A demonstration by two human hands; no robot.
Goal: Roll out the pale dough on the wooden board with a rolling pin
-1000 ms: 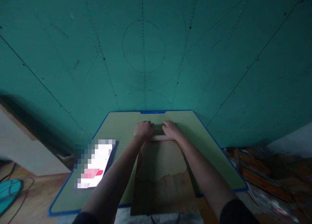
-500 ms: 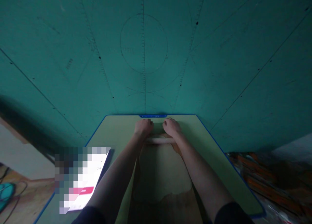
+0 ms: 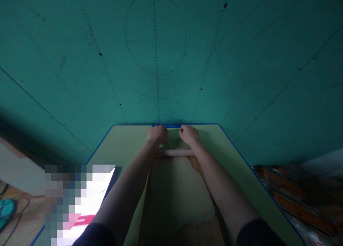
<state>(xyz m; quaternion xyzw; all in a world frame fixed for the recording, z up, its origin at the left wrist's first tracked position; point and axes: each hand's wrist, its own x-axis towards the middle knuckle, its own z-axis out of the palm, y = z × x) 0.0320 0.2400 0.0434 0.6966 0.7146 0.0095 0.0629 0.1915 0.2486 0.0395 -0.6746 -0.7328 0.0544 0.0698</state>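
A pale rolling pin (image 3: 175,152) lies crosswise over the far end of a brown board (image 3: 158,235), under my wrists and forearms. Beneath and in front of it spreads a flat, pale sheet of dough (image 3: 179,189). My left hand (image 3: 158,134) is a closed fist just beyond the pin's left part. My right hand (image 3: 189,134) is likewise a fist beyond its right part. No object shows in either fist. Both arms reach forward in dark sleeves.
The light green table (image 3: 125,137) has a blue edge and stands against a green wall (image 3: 171,60) with drawn lines. A lit screen (image 3: 92,192), partly pixelated, lies at the left. Orange and clear wrapped items (image 3: 292,196) are at the lower right.
Both fists and the rolling pin have shifted slightly, toward the table's far edge. The view has moved a little closer, so more of the dough sheet shows.
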